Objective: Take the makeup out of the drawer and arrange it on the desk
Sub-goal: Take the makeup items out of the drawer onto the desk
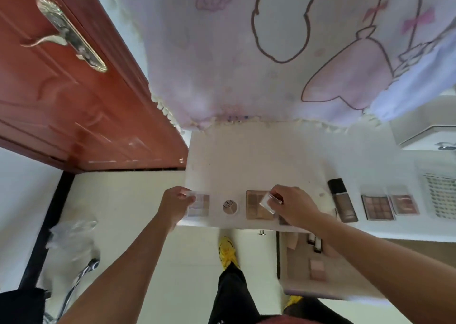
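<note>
Head view: beside the round compact (pixel 230 206), our left hand (pixel 174 204) clamps a palette (pixel 200 205) and our right hand (pixel 293 205) pinches a clear case (pixel 267 201). Roughly half done, we judge; the drawer (pixel 296 271) below the compact holds more.

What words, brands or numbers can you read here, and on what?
No text can be read.
Round compact: mark on lid, too blurred.
Blue marks at the desk's back edge: too blurred.
Clear palette in the left hand, clear case in the right hand, bottle: no lettering visible.
</note>
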